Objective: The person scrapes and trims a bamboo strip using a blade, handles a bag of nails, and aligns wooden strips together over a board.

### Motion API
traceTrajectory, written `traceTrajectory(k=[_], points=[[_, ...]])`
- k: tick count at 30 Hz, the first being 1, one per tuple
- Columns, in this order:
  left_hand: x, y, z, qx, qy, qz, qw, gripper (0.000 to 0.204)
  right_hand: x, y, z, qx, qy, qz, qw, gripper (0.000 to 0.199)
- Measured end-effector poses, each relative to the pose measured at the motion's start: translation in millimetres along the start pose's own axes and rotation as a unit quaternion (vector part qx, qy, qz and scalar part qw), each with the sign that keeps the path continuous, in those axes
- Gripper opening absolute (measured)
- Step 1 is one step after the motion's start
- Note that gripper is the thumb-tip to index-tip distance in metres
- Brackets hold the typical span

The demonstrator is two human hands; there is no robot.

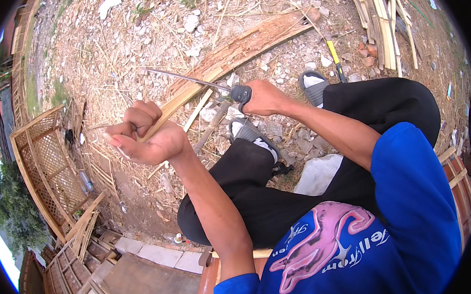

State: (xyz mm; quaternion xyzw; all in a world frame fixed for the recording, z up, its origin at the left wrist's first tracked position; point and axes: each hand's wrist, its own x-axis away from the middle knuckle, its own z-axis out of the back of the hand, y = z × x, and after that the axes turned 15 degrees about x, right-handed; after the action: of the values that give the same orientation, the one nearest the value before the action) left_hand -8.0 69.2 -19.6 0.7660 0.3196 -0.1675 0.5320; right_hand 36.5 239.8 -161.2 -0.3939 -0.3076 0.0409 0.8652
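My left hand (151,137) is closed around the near end of a pale, narrow wooden strip (181,100), which slants up and to the right. My right hand (265,98) grips the dark handle (240,94) of a machete. Its long thin blade (188,80) points left and crosses over the strip near its far end; I cannot tell whether they touch. Beyond them a weathered, split plank (256,40) lies on the ground. My feet, in dark slides (253,135), rest just below the machete.
A yellow-and-black-handled tool (336,60) lies by my right foot. Long wood strips (382,25) are piled at the far right. A lattice wooden frame (51,169) stands on the left. Stones and wood shavings litter the dirt. A white slab (319,174) sits between my legs.
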Motion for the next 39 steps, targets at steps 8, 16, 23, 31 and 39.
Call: traceTrajectory(k=[8,16,23,31,39], points=[[-7,9,-3,-0.006,0.006,0.001,1.000,0.043,20,-54,19,-0.084,0.080,0.161,0.980,0.027],[-6,3,-1,-0.008,0.014,-0.009,1.000,0.044,-25,41,-20,-0.002,-0.010,-0.038,0.999,0.036],[-10,7,4,-0.013,0.048,-0.003,0.999,0.046,-6,-8,-12,-0.077,0.030,0.123,0.989,0.036],[-1,1,-3,0.020,0.021,0.026,0.999,0.044,-17,101,-26,0.088,0.021,-0.047,0.995,0.038],[-11,3,5,-0.014,0.071,-0.004,0.997,0.046,-9,51,-30,-0.040,0.009,-0.044,0.998,0.036]])
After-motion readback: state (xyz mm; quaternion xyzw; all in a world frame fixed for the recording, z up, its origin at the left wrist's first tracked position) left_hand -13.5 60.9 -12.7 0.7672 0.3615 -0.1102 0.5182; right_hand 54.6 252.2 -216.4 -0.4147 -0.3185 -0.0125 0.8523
